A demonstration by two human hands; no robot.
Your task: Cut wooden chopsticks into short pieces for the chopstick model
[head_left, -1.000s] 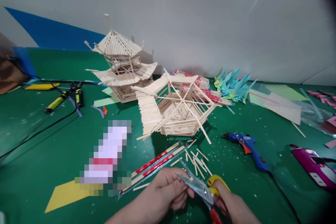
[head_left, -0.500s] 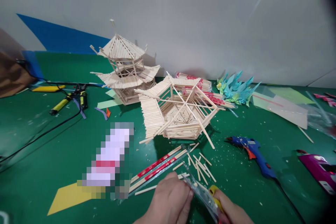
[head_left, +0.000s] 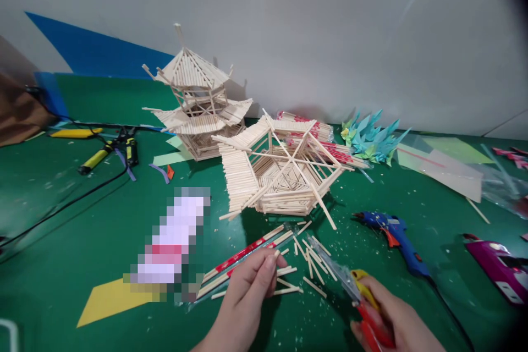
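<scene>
At the lower centre of the frame, the left hand (head_left: 247, 291) has its grip pinched on one short wooden stick (head_left: 277, 254), the pale end showing between thumb and fingers. At the lower right, the right hand (head_left: 391, 308) has its grip wrapped round the red and yellow handles of one pair of scissors (head_left: 346, 280), metal blades pointing up and left. Between them, straight loose sticks (head_left: 314, 287), too overlapped to count, lie on the green tabletop (head_left: 82, 231).

Just left of these, clear plastic wrapping (head_left: 243, 253) holds long sticks with two red bands showing. At the right are one blue glue gun (head_left: 406, 242) with an orange trigger and one magenta box (head_left: 490, 264); at the lower left, flat yellow paper (head_left: 107, 305).

Farther up stand two stick buildings: an open, many-sided frame (head_left: 237, 176) at centre, partly covered by rows of sticks, and a tower (head_left: 193, 71) with two flared roofs. Behind the frame, clear packets (head_left: 338, 149) contain red-banded sticks, beside pointed blue-green paper leaves (head_left: 375, 140).
</scene>
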